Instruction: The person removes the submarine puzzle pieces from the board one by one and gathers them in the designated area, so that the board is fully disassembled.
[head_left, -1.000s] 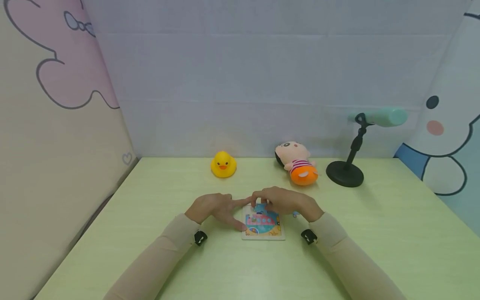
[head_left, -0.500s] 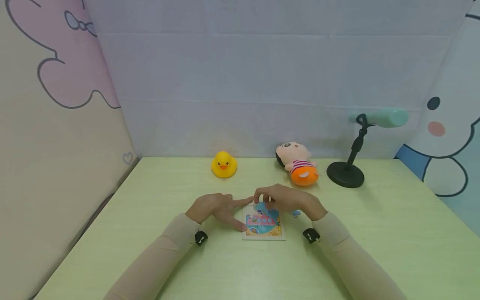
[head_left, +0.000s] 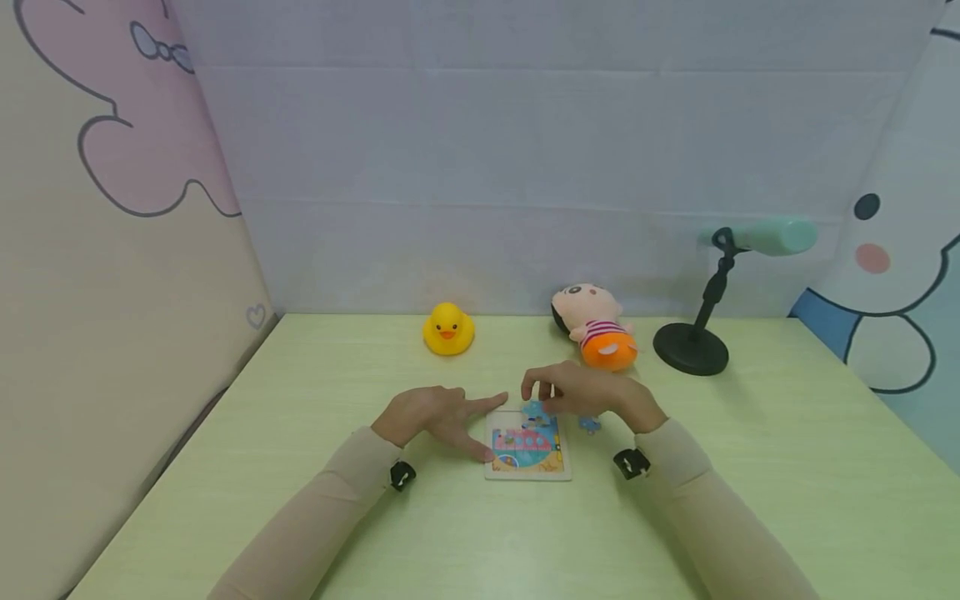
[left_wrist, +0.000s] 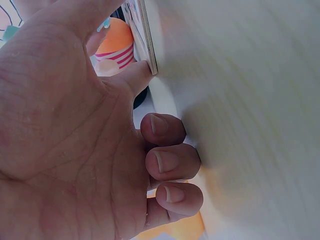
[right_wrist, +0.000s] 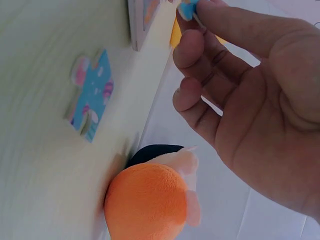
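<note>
currently the right hand pinches a blue puzzle piece above the puzzle board, which the left hand steadies with index finger and thumb extended.

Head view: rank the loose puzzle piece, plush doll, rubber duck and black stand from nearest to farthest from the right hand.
Measured from the right hand:
1. Loose puzzle piece, on the table just beneath the wrist.
2. Plush doll, right behind the hand.
3. Rubber duck, back left, and black stand, back right: too close to call.
</note>
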